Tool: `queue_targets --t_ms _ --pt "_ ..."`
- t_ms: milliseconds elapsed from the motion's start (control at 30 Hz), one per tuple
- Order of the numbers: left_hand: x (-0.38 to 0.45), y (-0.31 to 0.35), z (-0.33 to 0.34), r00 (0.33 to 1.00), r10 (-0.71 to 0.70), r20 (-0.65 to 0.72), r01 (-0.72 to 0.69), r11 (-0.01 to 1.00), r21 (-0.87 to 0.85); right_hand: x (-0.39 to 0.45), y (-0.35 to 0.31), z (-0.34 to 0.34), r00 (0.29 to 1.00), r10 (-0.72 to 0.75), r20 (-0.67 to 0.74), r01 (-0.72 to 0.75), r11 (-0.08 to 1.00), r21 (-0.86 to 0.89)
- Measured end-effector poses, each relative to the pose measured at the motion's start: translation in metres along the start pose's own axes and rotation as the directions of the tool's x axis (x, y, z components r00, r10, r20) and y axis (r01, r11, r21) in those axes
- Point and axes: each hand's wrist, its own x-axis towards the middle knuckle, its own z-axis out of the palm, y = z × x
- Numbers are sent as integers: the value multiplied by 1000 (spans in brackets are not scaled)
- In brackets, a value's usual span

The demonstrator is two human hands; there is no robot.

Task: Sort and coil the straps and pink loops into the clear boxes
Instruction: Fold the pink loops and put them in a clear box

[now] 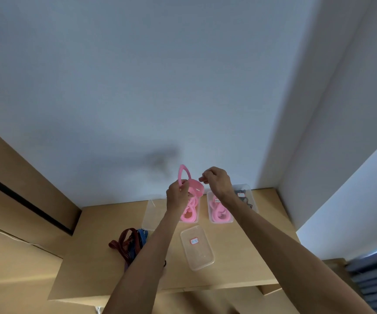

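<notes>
Both hands are raised above the far side of the wooden table. My left hand grips a pink loop, part of which sticks up above the fingers. My right hand pinches the other end of the same pink loop. Below them, a clear box holds coiled pink loops. A second clear box to its right also holds pink loops. A pile of brown and blue straps lies at the left of the table.
An empty clear box with a red label lies near the table's middle. A clear box sits at the back left, and one with dark items at the back right. White walls close the back and right.
</notes>
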Motion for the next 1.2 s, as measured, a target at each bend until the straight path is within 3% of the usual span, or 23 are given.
queue_targets --t_ms 67,167,267,400,500,633,733,800,867,933,1067,1200 --pt "4 2 -4 976 -185 118 213 926 -312 -2 6 -2 996 67 -61 -66 997 28" --pt "4 7 -9 919 -271 288 395 629 -670 -5 26 -3 951 264 161 -291 941 172" --pt "4 8 -8 893 -267 362 448 465 -764 -8 44 -5 845 382 374 -498 817 290" --pt "4 5 -11 868 -265 420 491 336 -804 -8 52 -5 778 375 503 -575 749 330" --pt "6 3 -11 877 -250 410 479 383 -790 -10 52 1 748 389 537 -619 701 354" --pt "11 -1 -13 910 -245 335 415 505 -757 -9 54 10 784 416 461 -587 738 332" --pt "15 -4 -17 937 -318 144 328 659 -677 -6 61 11 808 488 330 -588 695 414" --pt "18 -8 -19 957 -280 -70 228 883 -409 -2 64 9 822 519 232 -562 677 475" --pt "16 -10 -19 982 -134 -133 123 988 -89 4 63 7 823 550 144 -533 657 533" --pt "11 -11 -14 995 -33 -90 37 998 50 9 55 5 830 555 56 -481 660 577" --pt "1 -7 0 995 74 -62 -67 992 106 17 29 9 903 430 9 -352 726 591" --pt "-2 1 8 963 265 -44 -253 951 178 18 9 20 969 241 -52 -194 876 441"
